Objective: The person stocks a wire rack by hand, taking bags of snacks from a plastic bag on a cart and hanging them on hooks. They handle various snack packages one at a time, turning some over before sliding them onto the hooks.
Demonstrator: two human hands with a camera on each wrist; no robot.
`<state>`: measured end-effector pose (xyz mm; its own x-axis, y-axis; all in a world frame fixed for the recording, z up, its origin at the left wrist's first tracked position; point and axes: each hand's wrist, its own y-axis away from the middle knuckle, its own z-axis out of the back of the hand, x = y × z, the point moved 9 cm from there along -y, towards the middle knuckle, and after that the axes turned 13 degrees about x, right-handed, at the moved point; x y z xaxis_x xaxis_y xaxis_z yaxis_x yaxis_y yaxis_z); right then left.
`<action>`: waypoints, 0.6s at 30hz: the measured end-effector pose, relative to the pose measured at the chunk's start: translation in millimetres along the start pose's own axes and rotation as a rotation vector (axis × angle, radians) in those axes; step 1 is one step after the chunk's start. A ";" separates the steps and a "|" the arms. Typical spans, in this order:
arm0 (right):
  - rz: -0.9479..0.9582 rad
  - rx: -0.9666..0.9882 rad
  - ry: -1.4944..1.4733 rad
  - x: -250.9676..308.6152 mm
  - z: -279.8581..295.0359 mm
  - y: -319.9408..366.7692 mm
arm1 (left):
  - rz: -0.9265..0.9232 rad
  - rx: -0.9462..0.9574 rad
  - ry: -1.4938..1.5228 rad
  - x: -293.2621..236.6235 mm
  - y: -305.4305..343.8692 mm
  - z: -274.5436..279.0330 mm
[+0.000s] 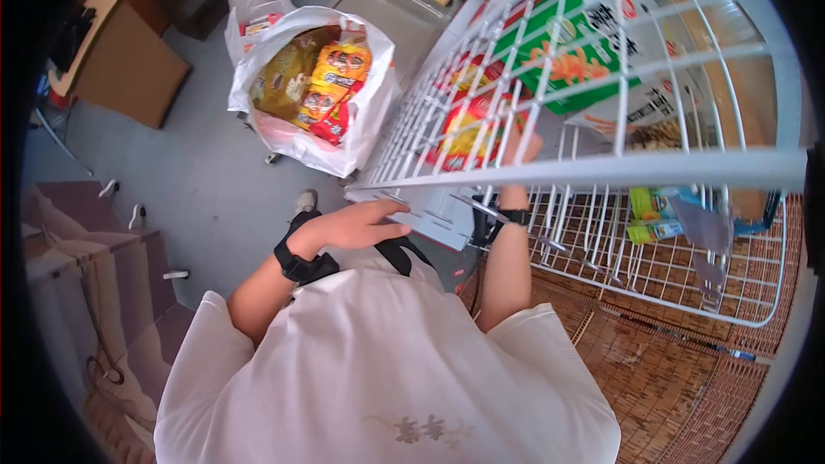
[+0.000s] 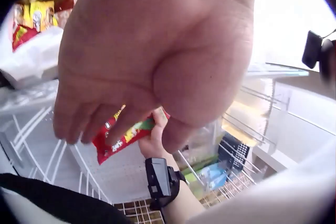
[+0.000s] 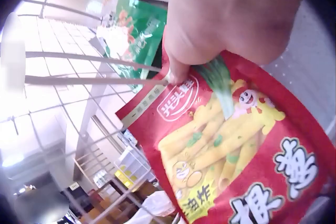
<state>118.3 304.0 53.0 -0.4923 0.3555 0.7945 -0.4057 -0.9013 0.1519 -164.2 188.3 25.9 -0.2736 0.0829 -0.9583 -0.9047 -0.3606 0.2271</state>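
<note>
In the head view my right hand is behind the white wire mesh of a rack. It pinches the top edge of a red snack bag, printed with yellow sticks and a scallion; the right wrist view shows the thumb at the bag's corner. Beside it in the rack are a green snack bag and another red packet. My left hand, palm down with fingers extended and nothing held, hovers by the rack's near left corner. In the left wrist view its palm fills much of the picture.
A white plastic bag full of yellow and red snack packets stands left of the rack, with a second filled bag behind. A lower wire basket holds green and blue packets. A metal chair and a wooden desk stand farther off.
</note>
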 end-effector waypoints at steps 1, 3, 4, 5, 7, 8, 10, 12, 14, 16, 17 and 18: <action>0.161 0.133 -0.315 12.5 -22.8 -19.1 | 0.028 0.004 0.133 8.9 15.4 6.8; 0.160 0.124 -0.312 29.6 -48.9 -82.7 | 0.043 -0.088 0.294 45.2 40.4 24.3; 0.165 0.093 -0.303 19.3 -47.8 -71.7 | 0.040 -0.170 0.444 60.9 52.6 35.0; 0.170 0.057 -0.293 5.1 -48.0 -39.5 | 0.039 -0.268 0.523 68.3 65.6 47.6; 0.179 -0.027 -0.269 -8.0 -50.5 -13.1 | 0.080 -0.353 0.575 96.8 82.8 69.3; 0.182 -0.074 -0.256 -13.5 -48.1 -6.0 | 0.111 -0.439 0.625 116.1 88.8 83.1; 0.184 -0.174 -0.222 -25.5 -37.6 6.0 | 0.085 -0.498 0.629 142.8 83.7 107.7; 0.183 -0.283 -0.185 -36.8 -25.0 16.6 | 0.109 -0.627 0.356 166.2 76.7 146.5; 0.183 -0.402 -0.148 -47.6 -21.3 48.5 | 0.120 -0.660 0.186 193.3 51.2 173.0; 0.048 -0.280 0.004 -32.9 -49.1 102.0 | 0.119 -0.685 0.014 211.0 20.3 193.5; 0.083 -0.205 -0.004 -40.8 -60.0 123.1 | 0.201 -0.682 -0.175 217.3 3.0 199.4; 0.119 -0.132 -0.012 -47.3 -71.5 142.0 | 0.275 -0.676 -0.368 218.6 -12.7 205.4</action>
<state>28.9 176.8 -5.1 -0.5334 0.2447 0.8097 -0.4432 -0.8962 -0.0211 -279.6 401.8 -150.8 -0.6533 0.1668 -0.7384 -0.4290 -0.8853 0.1795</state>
